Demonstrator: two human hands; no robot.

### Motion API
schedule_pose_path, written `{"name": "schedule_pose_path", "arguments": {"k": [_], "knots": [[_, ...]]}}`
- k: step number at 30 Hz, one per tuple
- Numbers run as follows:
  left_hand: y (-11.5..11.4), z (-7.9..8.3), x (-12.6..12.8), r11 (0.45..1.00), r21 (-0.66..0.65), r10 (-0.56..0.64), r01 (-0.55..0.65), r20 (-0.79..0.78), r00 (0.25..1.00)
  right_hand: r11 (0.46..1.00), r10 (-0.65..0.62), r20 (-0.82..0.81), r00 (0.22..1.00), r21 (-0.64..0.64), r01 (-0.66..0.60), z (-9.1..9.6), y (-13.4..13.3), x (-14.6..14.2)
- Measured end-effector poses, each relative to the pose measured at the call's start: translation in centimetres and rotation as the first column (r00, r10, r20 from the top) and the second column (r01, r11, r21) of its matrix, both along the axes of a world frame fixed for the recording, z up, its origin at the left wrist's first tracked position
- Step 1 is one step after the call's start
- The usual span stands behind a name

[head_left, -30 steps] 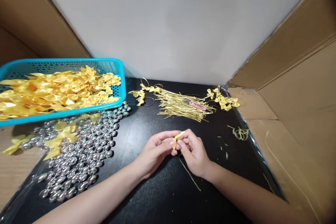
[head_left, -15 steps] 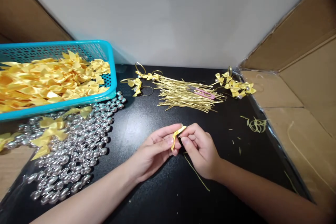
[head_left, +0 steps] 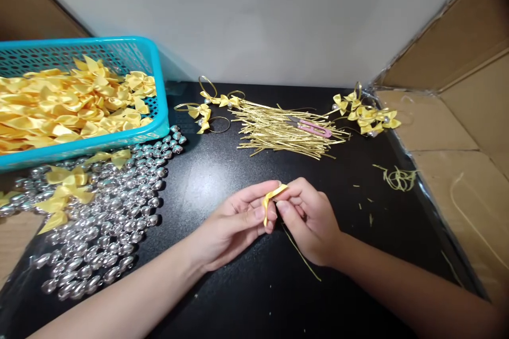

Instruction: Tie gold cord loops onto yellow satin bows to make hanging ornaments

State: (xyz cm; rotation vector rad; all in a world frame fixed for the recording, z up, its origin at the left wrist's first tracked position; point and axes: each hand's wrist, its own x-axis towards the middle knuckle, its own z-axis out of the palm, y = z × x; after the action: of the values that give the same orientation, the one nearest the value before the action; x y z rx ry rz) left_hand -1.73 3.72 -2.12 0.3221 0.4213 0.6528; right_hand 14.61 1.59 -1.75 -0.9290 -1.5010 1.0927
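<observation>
A small yellow ribbon bow (head_left: pixel 267 205) is pinched between the thumb and fingers of my left hand (head_left: pixel 242 217), seen edge-on. My right hand (head_left: pixel 308 217) is closed against the bow's right side, thumb and forefinger pressed together. A thin gold cord (head_left: pixel 302 257) trails down from below the right fingertips toward the table; its upper end is hidden by the fingers. Beyond the hands lies a pile of gold cord pieces (head_left: pixel 278 135), with a pink-handled cutting tool (head_left: pixel 314 127) resting across it.
At left stands a turquoise basket (head_left: pixel 161 90) full of yellow bows. Silver beads (head_left: pixel 107 222) spread before it, several bows (head_left: pixel 66 190) on top. Looped bows with beads lie in two groups, left (head_left: pixel 201 114) and right (head_left: pixel 371 116). Tangled cord (head_left: pixel 400 177) sits at right. Cardboard (head_left: pixel 445 116) borders the black table.
The view has shifted slightly, so the basket and beads appear farther left and higher. Both hands keep their hold at the bow, with only slight finger movement.
</observation>
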Motion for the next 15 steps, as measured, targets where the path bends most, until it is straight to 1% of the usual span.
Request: {"name": "schedule_pose_path", "arguments": {"k": [4, 9, 15], "knots": [[0.06, -0.14, -0.06, 0.999, -0.039, -0.015, 0.016, 0.006, 1.000, 0.999, -0.016, 0.012, 1.000, 0.034, 0.016, 0.10, 0.06, 0.01], [0.17, -0.15, -0.01, 0.999, -0.043, -0.022, 0.022, 0.003, 1.000, 0.994, -0.086, 0.129, 0.988, 0.084, 0.075, -0.06, -0.02, 0.12], [-0.03, -0.15, -0.20, 0.999, -0.035, -0.025, 0.025, -0.006, 1.000, 0.993, -0.091, 0.162, 0.982, 0.095, 0.077, -0.08, -0.12, 0.17]]}}
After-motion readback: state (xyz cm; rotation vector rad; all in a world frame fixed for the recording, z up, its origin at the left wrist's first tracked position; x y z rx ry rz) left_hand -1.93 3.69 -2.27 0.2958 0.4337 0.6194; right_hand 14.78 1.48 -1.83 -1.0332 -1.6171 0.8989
